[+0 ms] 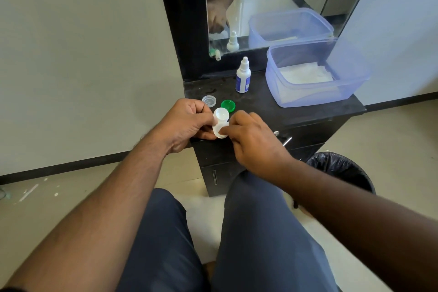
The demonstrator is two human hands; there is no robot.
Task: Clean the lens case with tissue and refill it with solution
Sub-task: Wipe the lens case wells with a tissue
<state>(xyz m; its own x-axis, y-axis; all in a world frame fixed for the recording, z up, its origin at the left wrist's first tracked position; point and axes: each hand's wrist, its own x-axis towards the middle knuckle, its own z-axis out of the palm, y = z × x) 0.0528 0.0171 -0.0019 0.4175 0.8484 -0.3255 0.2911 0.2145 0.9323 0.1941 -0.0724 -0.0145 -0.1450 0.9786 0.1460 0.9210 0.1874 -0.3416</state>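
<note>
In the head view, the left hand (pixel 187 121) is curling its fingers and thumb around the left edge of a white, two-well plastic lens case (pixel 220 123), gripping it just above the front edge of the black counter (pixel 308 111). The right hand (pixel 251 135) is pinching the lower right part of the same case with its fingertips (pixel 225 130); whether a bit of tissue is sitting under those fingertips I cannot tell. The upper well of the case is showing open and uncovered. Just behind the hands, a clear round plastic cap (pixel 209 100) and a green round plastic cap (pixel 228 105) are lying on the counter, side by side and apart from the case. Farther back, a small white dropper bottle with a blue label (pixel 243 76) is standing upright near the mirror (pixel 260 2). To its right, a translucent blue rectangular plastic tub (pixel 315 73) holding white tissue sheets (pixel 305 73) is taking up the right end of the counter, its corner reaching the counter's right edge. Open counter surface is lying between the caps and the tub. On the floor to the right of the cabinet, a bin with a black liner (pixel 341 170) is standing beside the person's right forearm.
</note>
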